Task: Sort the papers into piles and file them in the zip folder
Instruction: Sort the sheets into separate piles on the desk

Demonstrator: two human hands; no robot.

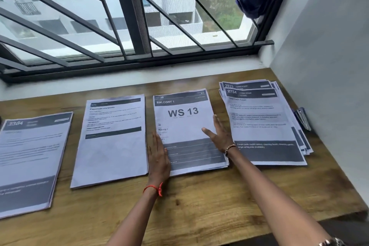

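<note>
Pressing unevenly, your straight-fingered left hand (158, 154) and right hand (219, 135) could skew the WS 13 pile (183, 113) into the 2754 pile (259, 123).

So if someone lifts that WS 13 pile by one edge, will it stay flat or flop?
Probably flop: the WS 13 pile is loose thin sheets with uneven lower edges. Sheets would likely slide apart, as no clip shows; the left hand and right hand lie flat at its sides. It should push easily over the smooth wooden table.
</note>
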